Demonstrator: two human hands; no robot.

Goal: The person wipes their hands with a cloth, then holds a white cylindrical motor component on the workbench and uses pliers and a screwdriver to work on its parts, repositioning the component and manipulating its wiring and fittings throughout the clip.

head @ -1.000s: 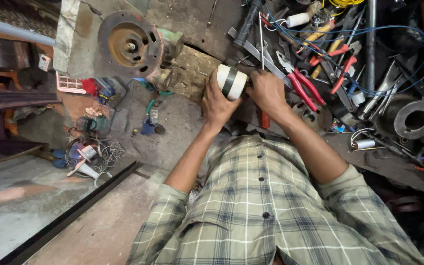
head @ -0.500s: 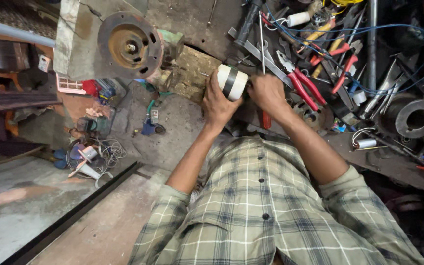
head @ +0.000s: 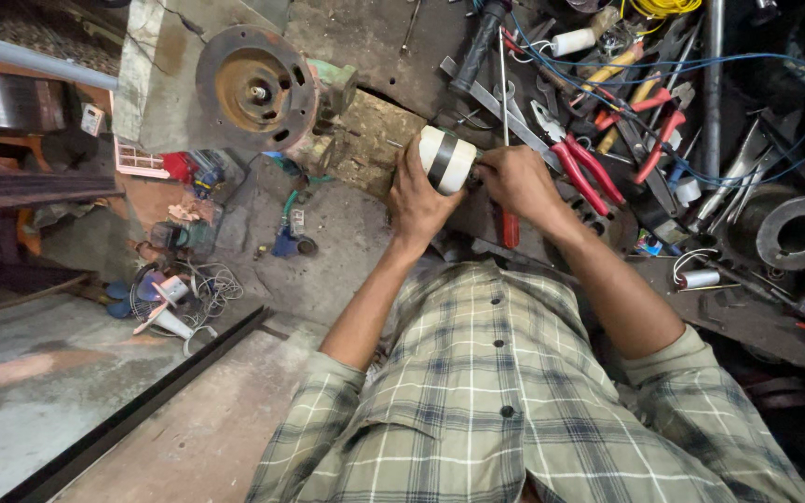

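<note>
At the far left a grey pipe (head: 30, 58) runs across the top corner, with a tangle of wire (head: 199, 284) and small white parts on the floor below it. Next comes a rusty round disc (head: 255, 90) set on a concrete block, and beneath it a blue fitting (head: 286, 244) lies on the dirty floor.

Near the middle, the left hand (head: 418, 198) wraps around a white cylinder (head: 447, 159) with 1 dark band, its fingers curled and clamped on the near side. The cylinder sits at the edge of the bench, just beside a crumbly brown patch. The right hand (head: 517, 182) touches the cylinder's right end; its fingers are bunched together there, but whether they pinch anything I cannot tell. A red-handled screwdriver (head: 510, 224) stands out just below that hand.

Right of the hands, red pliers (head: 581, 168) lie among spanners and blue wire (head: 701, 61). Farther right a thick metal ring (head: 799, 233) rests on the bench, near a small white spool (head: 701, 278). Below, a checked shirt (head: 486, 410) fills the foreground.
</note>
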